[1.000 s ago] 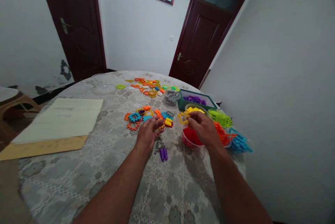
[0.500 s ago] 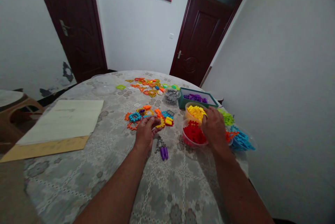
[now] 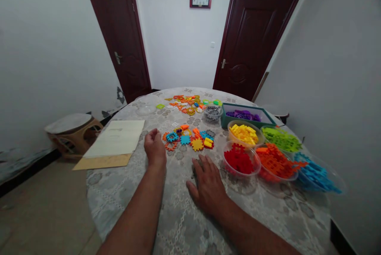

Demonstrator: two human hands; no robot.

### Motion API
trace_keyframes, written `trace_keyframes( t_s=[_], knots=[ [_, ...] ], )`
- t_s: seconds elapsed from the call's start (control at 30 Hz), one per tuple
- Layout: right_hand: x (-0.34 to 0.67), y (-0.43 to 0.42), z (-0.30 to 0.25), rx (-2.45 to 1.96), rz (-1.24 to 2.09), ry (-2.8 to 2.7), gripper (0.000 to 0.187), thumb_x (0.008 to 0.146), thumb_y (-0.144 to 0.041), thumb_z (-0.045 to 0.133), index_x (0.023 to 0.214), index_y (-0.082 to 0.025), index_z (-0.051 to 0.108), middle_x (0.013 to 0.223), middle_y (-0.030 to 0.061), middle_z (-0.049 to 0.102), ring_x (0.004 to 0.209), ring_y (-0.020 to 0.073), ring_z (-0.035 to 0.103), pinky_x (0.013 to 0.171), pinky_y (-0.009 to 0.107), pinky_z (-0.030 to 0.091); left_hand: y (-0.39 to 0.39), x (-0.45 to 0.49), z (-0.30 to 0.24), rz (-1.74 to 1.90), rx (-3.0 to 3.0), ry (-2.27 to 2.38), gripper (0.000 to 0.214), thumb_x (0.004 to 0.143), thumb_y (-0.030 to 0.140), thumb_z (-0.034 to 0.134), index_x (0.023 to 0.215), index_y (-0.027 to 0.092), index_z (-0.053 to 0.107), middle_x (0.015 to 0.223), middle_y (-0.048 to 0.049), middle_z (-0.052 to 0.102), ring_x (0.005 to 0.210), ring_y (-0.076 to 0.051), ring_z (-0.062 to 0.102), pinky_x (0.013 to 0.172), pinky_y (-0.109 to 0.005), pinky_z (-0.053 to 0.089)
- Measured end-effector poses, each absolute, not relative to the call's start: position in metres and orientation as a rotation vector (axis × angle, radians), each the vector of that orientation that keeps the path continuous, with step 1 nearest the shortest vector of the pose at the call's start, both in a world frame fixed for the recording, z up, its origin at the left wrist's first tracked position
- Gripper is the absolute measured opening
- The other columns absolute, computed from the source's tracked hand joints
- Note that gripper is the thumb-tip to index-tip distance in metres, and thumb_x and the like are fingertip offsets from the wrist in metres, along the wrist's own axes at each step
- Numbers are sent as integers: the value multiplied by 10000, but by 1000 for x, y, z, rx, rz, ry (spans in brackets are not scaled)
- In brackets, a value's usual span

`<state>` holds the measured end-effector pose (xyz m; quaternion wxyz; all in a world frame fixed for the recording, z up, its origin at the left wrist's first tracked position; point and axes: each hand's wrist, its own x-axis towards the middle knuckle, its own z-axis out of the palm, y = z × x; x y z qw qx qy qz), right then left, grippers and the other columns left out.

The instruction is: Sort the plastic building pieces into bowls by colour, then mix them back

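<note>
Our left hand rests on the round bench covered in grey lace-patterned cloth. Its grip is curled together into a loose fist, and we cannot tell whether anything lies inside. Just to the right of its knuckles lies the flat cluster of joined orange, blue, yellow and red plastic blocks. Our right hand lies palm down on the cloth, its grip spread apart, near the clear plastic bowl of red blocks.
</note>
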<state>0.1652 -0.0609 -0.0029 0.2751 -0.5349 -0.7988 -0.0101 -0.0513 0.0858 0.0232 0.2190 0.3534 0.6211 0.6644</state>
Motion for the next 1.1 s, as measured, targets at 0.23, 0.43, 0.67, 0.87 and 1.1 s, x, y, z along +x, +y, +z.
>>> trace_keyframes(
  t_s=[0.23, 0.43, 0.67, 0.87, 1.1],
  knots=[
    [168, -50, -12, -1478, -21, -2105, 552, 971, -278, 670, 1510, -205, 580, 1609, 200, 536, 1513, 405, 476, 1222, 620, 425, 121, -73, 29, 1392, 1592, 1900, 412, 866, 378, 688, 1229, 182, 709, 1384, -200, 695, 1405, -366, 575, 1239, -510, 366],
    [170, -46, -20, -1439, -12, -2114, 476, 977, -243, 646, 1451, -223, 614, 1565, 179, 577, 1475, 380, 520, 1226, 619, 434, 141, -82, 22, 1103, 1940, 1816, 496, 911, 482, 669, 1287, 161, 713, 1438, -214, 679, 1429, -364, 554, 1267, -500, 316],
    [172, -40, -15, -1418, 50, -2124, 486, 958, -242, 663, 1440, -220, 614, 1565, 175, 568, 1466, 374, 523, 1229, 614, 446, 171, -65, 17, 850, 2195, 1670, 522, 1000, 536, 560, 1414, 247, 693, 1557, -149, 620, 1476, -334, 521, 1265, -487, 307],
    [174, -41, -11, -1408, 90, -2130, 505, 954, -253, 658, 1455, -206, 606, 1563, 182, 564, 1470, 373, 514, 1232, 612, 447, 183, -53, 26, 647, 2221, 1596, 474, 950, 594, 636, 1366, 388, 732, 1543, -73, 645, 1496, -391, 478, 1261, -618, 230],
    [174, -40, -5, -1422, 119, -2138, 487, 958, -257, 651, 1439, -188, 619, 1559, 187, 560, 1464, 372, 508, 1242, 599, 441, 163, -40, 27, 650, 2231, 1444, 441, 999, 518, 556, 1369, 353, 728, 1500, -90, 671, 1521, -405, 446, 1275, -631, 163]
  ],
)
